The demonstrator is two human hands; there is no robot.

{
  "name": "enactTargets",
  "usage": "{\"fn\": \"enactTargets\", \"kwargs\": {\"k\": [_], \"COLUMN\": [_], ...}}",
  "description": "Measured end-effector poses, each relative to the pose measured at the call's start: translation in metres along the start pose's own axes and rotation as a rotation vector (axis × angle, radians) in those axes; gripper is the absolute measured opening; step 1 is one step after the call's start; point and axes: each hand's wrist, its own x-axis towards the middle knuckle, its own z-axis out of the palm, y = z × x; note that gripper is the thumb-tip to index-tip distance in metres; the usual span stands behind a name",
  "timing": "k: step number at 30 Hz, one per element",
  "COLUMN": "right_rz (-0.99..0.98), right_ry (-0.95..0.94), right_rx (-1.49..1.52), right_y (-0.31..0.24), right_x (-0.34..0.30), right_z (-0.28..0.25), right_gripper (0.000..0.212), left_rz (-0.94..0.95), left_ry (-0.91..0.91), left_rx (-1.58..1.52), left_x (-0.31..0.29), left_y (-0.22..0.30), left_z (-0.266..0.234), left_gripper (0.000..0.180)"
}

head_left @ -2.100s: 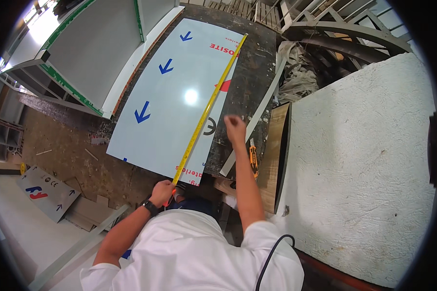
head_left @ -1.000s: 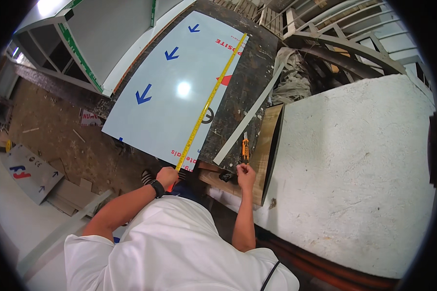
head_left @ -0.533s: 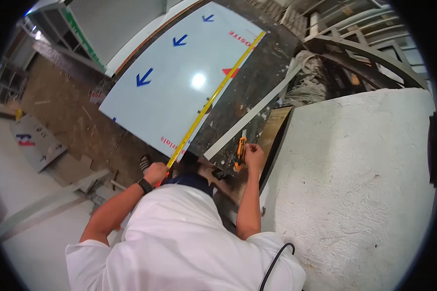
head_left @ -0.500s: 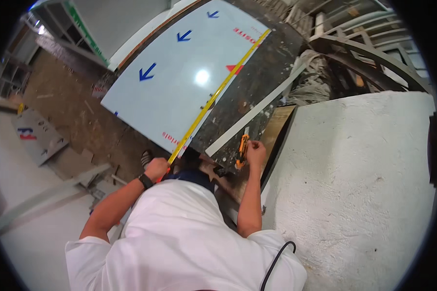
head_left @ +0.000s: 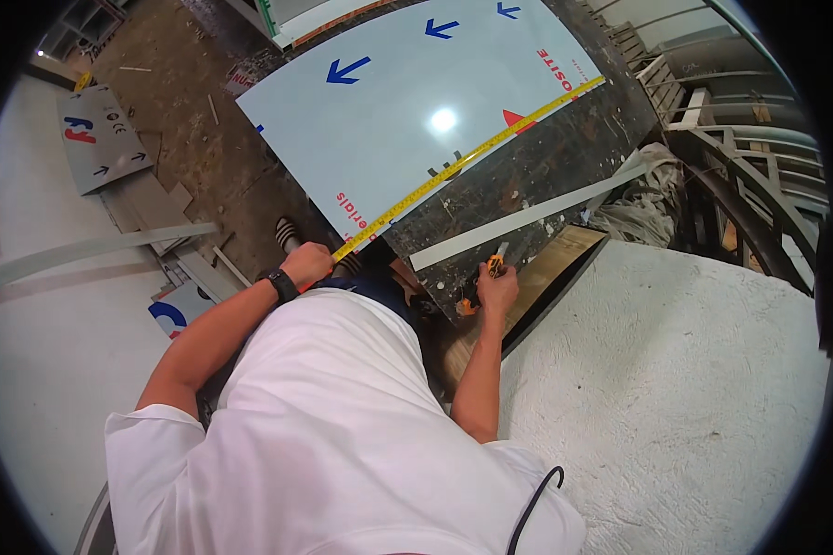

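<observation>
Head view: the right hand [head_left: 499, 289], at three o'clock, has now closed around the orange cutter [head_left: 496, 265]; the left hand [head_left: 307, 265], at nine, grips the yellow tape [head_left: 453, 170] along the panel [head_left: 389, 120] at twelve, occupying both.

A fabrication workshop, judging by the paint-spattered tabletop [head_left: 477, 211], yellow measuring tape [head_left: 486, 148], orange utility knife [head_left: 495, 265], scraps [head_left: 214, 109] littering the dirty floor [head_left: 178, 116], and stacked curved frames [head_left: 739, 185].

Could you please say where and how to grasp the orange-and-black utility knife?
Grip the orange-and-black utility knife around mid-handle, probably from the right, where the right hand is: its handle is slim and its blade points away from the person.
</observation>
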Motion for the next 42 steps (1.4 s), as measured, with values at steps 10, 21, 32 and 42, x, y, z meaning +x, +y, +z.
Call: {"fn": "enactTargets", "kwargs": {"k": [10,21,32,42], "right_rz": [0.21,-0.272,-0.787,-0.735], "right_ry": [-0.252,-0.621,-0.485,-0.496], "right_rx": [1.12,0.446,-0.077,-0.081], "right_y": [-0.021,-0.13,-0.151,-0.152], "right_x": [0.014,-0.062,-0.087,-0.081], "right_z": [-0.033,0.012,0.044,0.037], "right_gripper": [0.027,0.023,0.017,0.019], "left_rz": [0.012,0.059,0.117,0.186], "left_ry": [0.022,0.029,0.019,-0.005], "left_rx": [-0.057,-0.094,-0.139,-0.122], "left_x": [0.003,0.006,0.01,0.011], "left_y": [-0.003,-0.002,-0.003,-0.007], "left_z": [-0.004,-0.003,-0.007,-0.013], "left_gripper": [0.033,0.033,0.033,0.033]}}
